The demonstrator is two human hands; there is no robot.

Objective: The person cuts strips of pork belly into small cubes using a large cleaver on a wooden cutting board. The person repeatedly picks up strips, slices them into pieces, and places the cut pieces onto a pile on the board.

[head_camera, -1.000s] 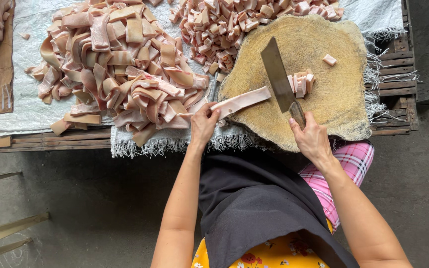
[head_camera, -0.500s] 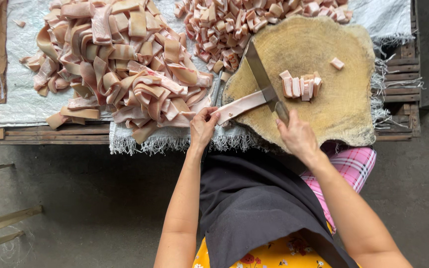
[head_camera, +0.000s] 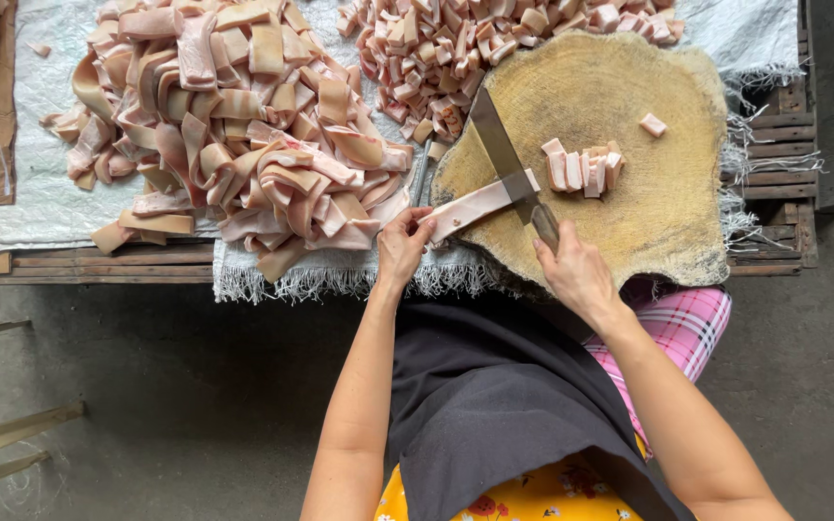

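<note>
While atop wooden block (head_camera: pixel 639 232), strip (head_camera: pixel 473 205) beneath cleaver (head_camera: pixel 494 143)

Grey concrete floor (head_camera: pixel 147 405); slatted wooden bench (head_camera: pixel 784 183); daylight.

Soft, even daylight, bright on the worktop (head_camera: pixel 755 145) and dimmer on the floor (head_camera: pixel 147 405), with faint shadows, no glare, sharp focus.

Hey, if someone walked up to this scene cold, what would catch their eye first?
Probably the big heap of pink strips on the white cloth at left. Next, the round wooden block at right, where the right hand brings a cleaver onto a strip held by the left hand.
</note>
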